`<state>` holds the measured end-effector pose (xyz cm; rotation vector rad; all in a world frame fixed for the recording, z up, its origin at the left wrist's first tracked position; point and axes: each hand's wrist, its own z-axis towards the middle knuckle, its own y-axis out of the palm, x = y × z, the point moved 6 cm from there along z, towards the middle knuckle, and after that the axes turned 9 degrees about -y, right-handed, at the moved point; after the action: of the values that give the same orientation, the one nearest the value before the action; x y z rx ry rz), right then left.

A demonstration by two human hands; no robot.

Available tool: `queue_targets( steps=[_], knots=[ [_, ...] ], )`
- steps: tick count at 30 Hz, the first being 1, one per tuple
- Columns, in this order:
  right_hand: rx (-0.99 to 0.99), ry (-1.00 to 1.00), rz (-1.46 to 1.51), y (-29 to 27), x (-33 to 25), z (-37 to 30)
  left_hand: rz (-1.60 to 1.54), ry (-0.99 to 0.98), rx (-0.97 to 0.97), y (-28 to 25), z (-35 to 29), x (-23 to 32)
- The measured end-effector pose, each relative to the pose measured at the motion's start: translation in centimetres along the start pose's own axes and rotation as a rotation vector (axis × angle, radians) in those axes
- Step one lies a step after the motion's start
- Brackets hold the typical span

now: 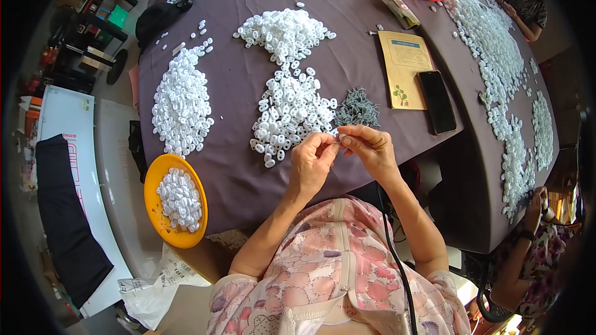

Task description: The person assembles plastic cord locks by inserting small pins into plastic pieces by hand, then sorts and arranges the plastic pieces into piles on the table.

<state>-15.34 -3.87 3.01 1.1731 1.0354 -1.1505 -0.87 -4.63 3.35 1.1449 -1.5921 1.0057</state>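
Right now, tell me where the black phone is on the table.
In the head view the black phone lies flat on the purple tablecloth, right of centre, touching the right edge of the yellow card and beyond the right hand.

bare cloth point(239, 87) lane between white piles point(181, 102).

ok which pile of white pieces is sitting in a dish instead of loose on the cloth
The small heap of white pieces at the lower left: it lies in the orange dish, off the table's edge. The other white piles lie loose on the purple cloth.
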Motion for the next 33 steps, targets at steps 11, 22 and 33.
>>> queue_targets(
  steps=[11, 22, 33],
  knots=[
    [0.053, 0.024, -0.089, -0.2, 0.5, -0.1, -0.072, -0.103, 0.000, 0.2, 0.0, -0.4],
    [0.064, -0.168, -0.263, 0.9, -0.1, 0.0, -0.560, -0.244, -0.032, 0.0, 1.3, -2.4],
    [-0.035, -0.430, -0.550, 1.4, -2.7, 0.5, -0.603, -0.336, -0.068, 0.7, 1.4, -2.6]
  ],
)
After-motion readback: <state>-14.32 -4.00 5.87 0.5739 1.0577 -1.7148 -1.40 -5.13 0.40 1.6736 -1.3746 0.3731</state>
